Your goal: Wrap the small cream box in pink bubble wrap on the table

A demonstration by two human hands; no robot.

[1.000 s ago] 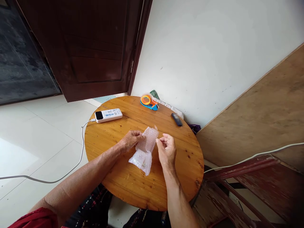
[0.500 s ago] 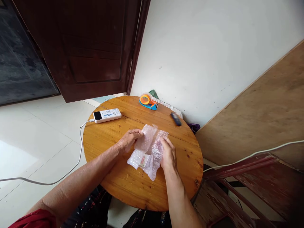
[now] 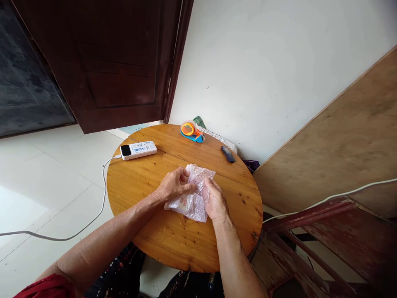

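Observation:
A folded piece of clear bubble wrap [image 3: 200, 209] lies on the round wooden table [image 3: 149, 244]. Through its lower left part shows a small pale item with reddish marks; its kind I cannot make out. My left hand [image 3: 175, 185] rests at the wrap's left side, its thumb stretched over the top and apart from the bent fingers. On the opposite side my right hand [image 3: 216, 200] holds the right edge, with the thumb on top and the other fingers mostly hidden.
A white device with a dark screen [image 3: 138, 150] and a plugged-in cable [image 3: 104, 194] sits at the table's left. Toward the back are an orange and blue tape dispenser [image 3: 192, 131] and a dark, blurred object [image 3: 228, 154]. A wall [image 3: 248, 74] stands behind.
The wrap's upper flaps have been folded inward, making the bundle more compact. My left hand has moved in over the wrap, with its thumb now spread from its fingers.

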